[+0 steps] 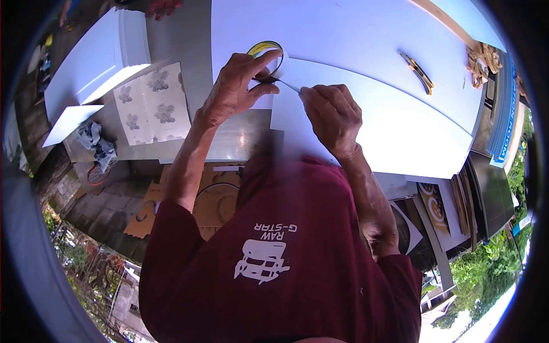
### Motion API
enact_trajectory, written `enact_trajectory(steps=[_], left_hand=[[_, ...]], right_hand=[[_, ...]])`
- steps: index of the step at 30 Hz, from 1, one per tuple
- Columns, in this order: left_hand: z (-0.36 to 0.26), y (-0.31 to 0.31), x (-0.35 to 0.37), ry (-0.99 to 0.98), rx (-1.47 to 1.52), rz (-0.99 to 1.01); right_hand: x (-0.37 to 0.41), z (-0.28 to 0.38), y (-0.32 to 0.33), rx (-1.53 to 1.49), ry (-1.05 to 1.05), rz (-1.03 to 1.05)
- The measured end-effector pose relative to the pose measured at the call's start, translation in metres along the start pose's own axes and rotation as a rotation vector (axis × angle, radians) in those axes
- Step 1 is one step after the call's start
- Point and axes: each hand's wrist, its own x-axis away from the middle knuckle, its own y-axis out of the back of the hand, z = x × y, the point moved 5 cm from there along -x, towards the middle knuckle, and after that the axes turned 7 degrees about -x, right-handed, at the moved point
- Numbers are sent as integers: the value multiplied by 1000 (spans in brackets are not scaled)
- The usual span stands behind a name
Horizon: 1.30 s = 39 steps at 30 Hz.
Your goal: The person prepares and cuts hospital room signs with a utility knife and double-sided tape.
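A roll of tape [267,48] with a yellow inner ring is gripped in my left hand [243,86], its fingers and thumb curled around the ring. From the roll a short, thin strip of tape [289,86] stretches across to my right hand [333,117], which is closed and pinches the strip's end. Both hands hover over a large white sheet [372,114] lying near my body. Under it lies another broad white sheet [337,34]. A yellow and black utility knife [417,72] rests on that sheet, to the right of my hands.
At left are a stack of white sheets [97,57], a flower-patterned sheet [153,103] and a crumpled grey plastic bag [97,146] on the metal table [229,134]. Crumpled brown paper [483,63] and blue-edged boards [503,108] stand far right. Brown cardboard [217,203] lies below the table edge.
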Motion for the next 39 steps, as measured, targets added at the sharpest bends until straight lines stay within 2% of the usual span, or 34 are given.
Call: enact_trajectory(steps=[2, 9, 19, 22, 27, 30, 33, 34, 36, 38, 39], left_hand=[[-10, 6, 5, -67, 24, -57], [-26, 20, 15, 20, 41, -169], [-27, 20, 17, 64, 97, -155], [-19, 15, 19, 163, 158, -168], [-20, 15, 21, 185, 304, -260], [-15, 17, 21, 180, 291, -231], [-10, 16, 23, 213, 330, -86], [-9, 15, 24, 232, 360, -24], [-11, 12, 24, 168, 391, -50], [-11, 10, 24, 125, 388, -41], [-18, 16, 21, 186, 425, -54]], right_hand=[[-1, 17, 6, 46, 100, 15], [8, 54, 11, 107, 313, 151], [1, 64, 13, 36, 350, 176], [-1, 66, 12, 23, 348, 177], [-2, 68, 11, -2, 339, 205], [-7, 62, 12, -52, 207, 158], [-21, 40, 18, -81, -106, 57], [-26, 25, 20, -136, -271, 20], [-33, -1, 22, -301, -655, 75], [-33, -18, 20, -354, -735, 107], [-31, -23, 18, -380, -775, 123]])
